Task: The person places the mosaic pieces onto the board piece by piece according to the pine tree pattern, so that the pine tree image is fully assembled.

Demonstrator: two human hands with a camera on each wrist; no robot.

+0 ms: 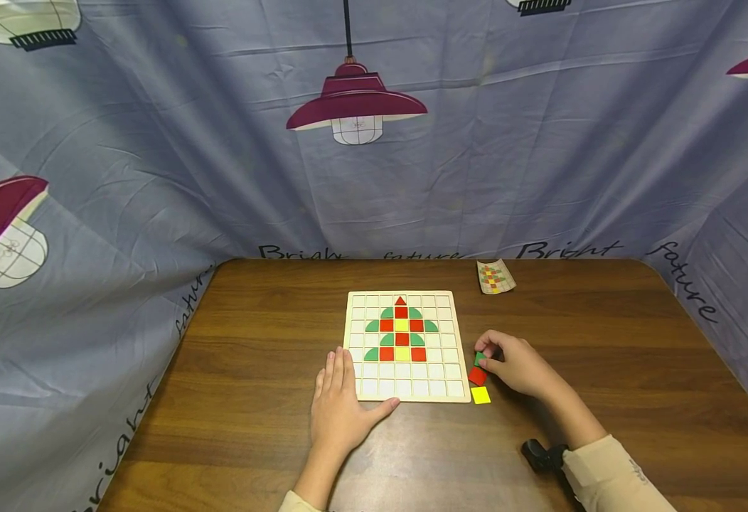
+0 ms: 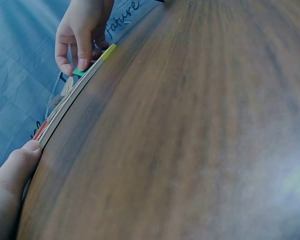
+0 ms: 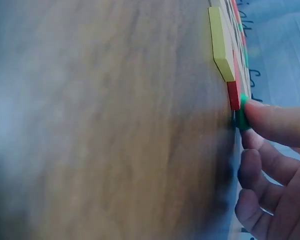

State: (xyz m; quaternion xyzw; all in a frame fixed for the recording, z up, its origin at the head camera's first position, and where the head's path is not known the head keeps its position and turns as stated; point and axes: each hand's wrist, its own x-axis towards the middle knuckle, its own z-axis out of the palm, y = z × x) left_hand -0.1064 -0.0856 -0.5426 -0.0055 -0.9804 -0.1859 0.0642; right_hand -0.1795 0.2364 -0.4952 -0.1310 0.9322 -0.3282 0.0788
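A white gridded board [image 1: 441, 375] lies on the table, bearing a tree-like pattern of red, yellow and green pieces with a red triangle [image 1: 401, 301] on top. My left hand [image 1: 338, 414] rests at the board's lower left corner, fingers straight along the left edge, thumb [image 2: 25, 157] touching the near edge. Just right of the board, my right hand [image 1: 520, 366] pinches a small green piece [image 3: 243, 114] between thumb and finger. Close below that piece are a loose red square [image 1: 477, 377] and a yellow square [image 1: 481, 395]. The green piece's full outline is hidden by the fingers.
A small curled card [image 1: 495, 277] printed with a similar pattern lies near the table's back edge. The brown wooden table [image 1: 271, 320] extends around the board. Behind it hangs a grey-blue curtain [image 1: 508, 156] with printed lamps. A black band [image 1: 543, 455] sits on the right wrist.
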